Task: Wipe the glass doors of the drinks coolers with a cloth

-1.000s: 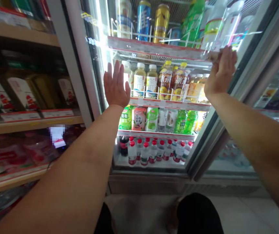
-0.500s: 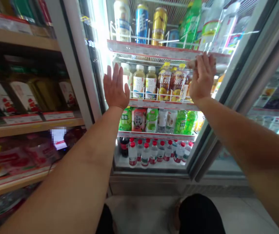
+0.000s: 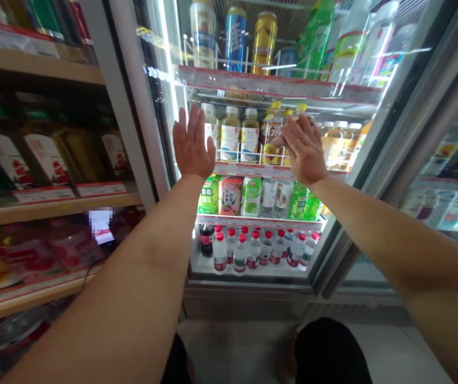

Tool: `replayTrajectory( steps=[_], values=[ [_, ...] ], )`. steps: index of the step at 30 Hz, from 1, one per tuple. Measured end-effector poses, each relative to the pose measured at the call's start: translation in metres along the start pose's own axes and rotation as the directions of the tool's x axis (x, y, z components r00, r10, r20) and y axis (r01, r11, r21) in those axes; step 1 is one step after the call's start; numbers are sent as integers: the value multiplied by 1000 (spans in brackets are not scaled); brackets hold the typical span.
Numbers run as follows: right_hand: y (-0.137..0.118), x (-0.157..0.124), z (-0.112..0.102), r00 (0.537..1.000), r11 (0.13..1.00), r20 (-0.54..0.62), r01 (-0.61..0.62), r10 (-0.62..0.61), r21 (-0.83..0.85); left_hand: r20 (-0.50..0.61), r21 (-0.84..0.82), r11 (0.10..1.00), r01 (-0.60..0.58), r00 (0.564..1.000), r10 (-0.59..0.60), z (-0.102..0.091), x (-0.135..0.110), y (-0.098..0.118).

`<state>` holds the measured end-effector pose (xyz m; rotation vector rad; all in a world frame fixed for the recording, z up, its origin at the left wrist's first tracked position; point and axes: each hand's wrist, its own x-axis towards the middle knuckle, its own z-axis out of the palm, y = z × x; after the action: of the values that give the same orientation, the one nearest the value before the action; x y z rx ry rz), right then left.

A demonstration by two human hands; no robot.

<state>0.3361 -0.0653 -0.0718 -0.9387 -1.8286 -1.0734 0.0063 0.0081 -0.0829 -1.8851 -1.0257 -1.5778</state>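
My left hand [image 3: 194, 145] rests against the glass door [image 3: 233, 98] of a drinks fridge, its fingers stretched upward and holding nothing. Further right on the same glass, my right hand [image 3: 304, 152] leans leftward with fingers together over a small crumpled cloth [image 3: 279, 141]. Only the cloth's edges peek out past the palm and fingertips. Behind the glass, between my hands, stand tea bottles with pale labels [image 3: 229, 134] and yellow-capped iced tea bottles [image 3: 271, 133].
A vertical metal door frame [image 3: 393, 144] runs along the right. Open shelves [image 3: 53, 205] with bottles stand at the left. Cans [image 3: 235, 40] line the upper fridge shelf, red-capped water bottles [image 3: 240, 253] the bottom. Grey floor [image 3: 233, 346] lies below.
My right hand has slid left and slightly down across the glass with the cloth, now covering part of the iced tea bottles. My left hand stays in place on the glass.
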Motion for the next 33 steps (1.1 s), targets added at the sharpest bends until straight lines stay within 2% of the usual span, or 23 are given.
replayTrajectory(
  steps=[3, 6, 8, 10, 13, 16, 18, 19, 21, 23, 25, 27, 30, 31, 32, 33],
  values=[
    [0, -14, -7, 963, 975, 155, 214, -222, 67, 11, -11, 1000, -13, 1000, 13, 1, 0, -2],
    [14, 3, -19, 908, 937, 232, 325, -348, 133, 24, -31, 999, -21, 999, 21, 0, 0, -3],
    [19, 21, -20, 928, 951, 214, 284, -305, 122, 19, -49, 999, -10, 1000, 11, -1, 0, -2],
    [14, 31, -13, 967, 979, 162, 183, -195, 88, 17, -60, 998, 3, 1000, -2, -2, 0, -1],
    [-9, 18, 2, 986, 993, 128, 99, -108, 70, 20, -68, 998, -6, 1000, 7, -2, 0, 0],
    [-22, 0, 6, 942, 969, 234, 218, -240, 116, 17, -67, 998, -8, 1000, 9, -2, 0, 0],
    [-17, 6, 1, 888, 938, 307, 306, -343, 162, 12, -58, 998, 3, 1000, -2, -1, 0, 0],
    [-11, 16, -1, 882, 935, 312, 314, -352, 168, 9, -49, 999, 6, 1000, -6, -1, 0, -1],
    [-2, 40, -4, 929, 961, 257, 240, -268, 134, 1, -26, 1000, 3, 1000, -3, 1, 0, -2],
    [-1, 56, 0, 982, 991, 151, 105, -116, 78, -1, 2, 1000, -9, 1000, 9, 2, 0, -3],
    [-11, 55, 7, 995, 998, 92, 35, -40, 57, -7, 17, 1000, -20, 1000, 20, 2, -1, -4],
    [-27, 38, 14, 986, 994, 140, 86, -95, 69, -18, 13, 1000, -28, 999, 28, 1, -1, -4],
    [-42, 18, 17, 910, 955, 292, 265, -293, 132, -19, -1, 1000, -24, 1000, 24, 0, -2, -2],
    [-42, 20, 16, 887, 941, 317, 304, -337, 150, -17, 0, 1000, -17, 1000, 17, -1, -2, -1],
    [-40, 26, 15, 884, 937, 313, 314, -348, 155, -16, 2, 1000, -7, 1000, 7, -1, -2, 1],
    [-36, 36, 14, 903, 945, 283, 291, -322, 147, -15, 5, 1000, 2, 1000, -2, -1, -1, 2]
  ],
)
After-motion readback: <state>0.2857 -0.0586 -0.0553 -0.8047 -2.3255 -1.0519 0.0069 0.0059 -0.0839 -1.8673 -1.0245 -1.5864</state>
